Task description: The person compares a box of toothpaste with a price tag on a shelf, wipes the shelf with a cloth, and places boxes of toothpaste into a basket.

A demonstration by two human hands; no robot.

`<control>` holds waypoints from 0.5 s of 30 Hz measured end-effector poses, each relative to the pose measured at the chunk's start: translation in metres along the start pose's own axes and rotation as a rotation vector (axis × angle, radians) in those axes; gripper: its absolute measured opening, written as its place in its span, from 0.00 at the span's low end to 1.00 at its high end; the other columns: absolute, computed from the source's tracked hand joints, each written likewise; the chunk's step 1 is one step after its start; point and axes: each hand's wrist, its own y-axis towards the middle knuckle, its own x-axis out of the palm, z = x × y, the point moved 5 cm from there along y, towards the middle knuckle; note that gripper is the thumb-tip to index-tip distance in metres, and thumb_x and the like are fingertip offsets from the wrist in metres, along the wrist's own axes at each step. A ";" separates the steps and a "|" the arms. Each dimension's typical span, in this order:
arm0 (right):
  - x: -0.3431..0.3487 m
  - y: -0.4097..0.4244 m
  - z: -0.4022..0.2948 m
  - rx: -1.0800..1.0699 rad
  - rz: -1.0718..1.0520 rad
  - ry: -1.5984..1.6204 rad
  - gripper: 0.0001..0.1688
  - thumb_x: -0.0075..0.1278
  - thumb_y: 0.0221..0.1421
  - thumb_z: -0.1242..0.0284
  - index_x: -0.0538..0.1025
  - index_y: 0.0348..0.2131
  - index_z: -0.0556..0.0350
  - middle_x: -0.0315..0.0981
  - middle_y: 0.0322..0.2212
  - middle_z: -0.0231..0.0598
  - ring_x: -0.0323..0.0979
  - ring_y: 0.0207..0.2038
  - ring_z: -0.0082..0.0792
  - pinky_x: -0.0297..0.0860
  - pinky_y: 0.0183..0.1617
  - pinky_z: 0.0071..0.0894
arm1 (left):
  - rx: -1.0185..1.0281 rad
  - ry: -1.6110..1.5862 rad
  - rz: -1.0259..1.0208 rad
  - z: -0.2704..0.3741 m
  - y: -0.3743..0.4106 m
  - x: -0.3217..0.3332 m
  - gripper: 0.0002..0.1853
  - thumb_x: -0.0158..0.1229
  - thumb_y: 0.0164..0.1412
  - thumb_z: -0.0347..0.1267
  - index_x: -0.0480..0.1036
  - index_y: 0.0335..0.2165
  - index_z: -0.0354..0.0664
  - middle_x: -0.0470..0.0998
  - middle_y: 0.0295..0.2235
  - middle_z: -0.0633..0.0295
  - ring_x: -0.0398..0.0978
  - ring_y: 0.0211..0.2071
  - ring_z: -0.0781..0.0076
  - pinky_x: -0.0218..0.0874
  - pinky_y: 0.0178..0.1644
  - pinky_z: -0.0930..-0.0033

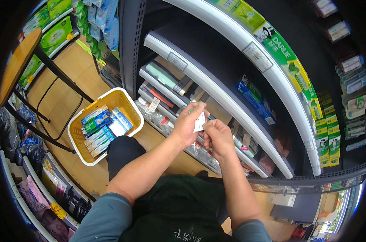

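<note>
Between my two hands is a small white printed card [198, 123], probably a shelf price label. My left hand [186, 124] holds it along its left side, with the thumb up. The thumb and fingertips of my right hand [218, 137] pinch its lower right edge. Both hands are in front of the lower shelves, below a white shelf-edge label strip [211, 81]. A framed price label [177, 61] sits in that strip. Behind the strip, blue and green toothpaste boxes [255, 99] lie on the dark shelf. My fingers cover part of the card.
A yellow basket with a white rim [75, 145] stands on the floor by my knee, holding several toothpaste boxes [96, 121]. Beyond it is a wooden-topped stool [18, 68] with black legs. Green and yellow Darlie boxes [324, 142] stand on the right. Shelves with bagged goods [31, 146] line the left.
</note>
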 end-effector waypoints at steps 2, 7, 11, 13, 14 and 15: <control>0.005 0.004 -0.002 -0.020 0.067 -0.129 0.08 0.57 0.64 0.73 0.74 0.32 0.55 0.75 0.21 0.32 0.70 0.17 0.22 0.65 0.21 0.25 | 0.007 -0.007 0.032 0.003 0.001 0.000 0.13 0.59 0.74 0.33 0.73 0.52 0.40 0.79 0.35 0.60 0.77 0.39 0.71 0.71 0.45 0.68; 0.031 -0.002 -0.052 -0.306 0.091 -0.672 0.09 0.56 0.66 0.73 0.77 0.41 0.63 0.78 0.23 0.34 0.73 0.21 0.21 0.70 0.29 0.26 | 0.058 0.059 0.142 0.025 0.008 -0.013 0.13 0.55 0.75 0.30 0.72 0.54 0.39 0.79 0.36 0.58 0.78 0.36 0.67 0.73 0.42 0.64; 0.065 -0.003 -0.117 -0.533 0.063 -0.726 0.16 0.57 0.66 0.72 0.77 0.48 0.65 0.81 0.24 0.41 0.79 0.24 0.29 0.74 0.33 0.33 | 0.134 0.035 0.197 0.073 0.015 -0.014 0.18 0.54 0.75 0.32 0.68 0.59 0.40 0.78 0.34 0.58 0.79 0.30 0.66 0.74 0.35 0.61; 0.082 0.009 -0.141 -0.558 0.043 -0.769 0.18 0.56 0.66 0.72 0.77 0.51 0.65 0.82 0.25 0.43 0.80 0.25 0.31 0.74 0.34 0.34 | 0.217 -0.008 0.155 0.096 0.023 -0.015 0.19 0.55 0.76 0.33 0.67 0.60 0.41 0.78 0.34 0.59 0.78 0.29 0.68 0.71 0.34 0.63; 0.089 0.015 -0.147 -0.558 0.041 -0.775 0.19 0.55 0.66 0.72 0.77 0.52 0.66 0.82 0.25 0.44 0.81 0.25 0.32 0.74 0.34 0.34 | 0.254 -0.037 0.111 0.104 0.027 -0.012 0.21 0.55 0.77 0.35 0.65 0.62 0.42 0.78 0.35 0.60 0.76 0.28 0.70 0.69 0.32 0.64; 0.097 0.020 -0.150 -0.552 0.035 -0.781 0.20 0.55 0.67 0.71 0.77 0.53 0.66 0.82 0.26 0.44 0.81 0.26 0.32 0.74 0.34 0.35 | 0.279 -0.032 0.100 0.111 0.028 -0.010 0.22 0.55 0.77 0.35 0.65 0.63 0.42 0.79 0.35 0.60 0.76 0.28 0.71 0.68 0.32 0.65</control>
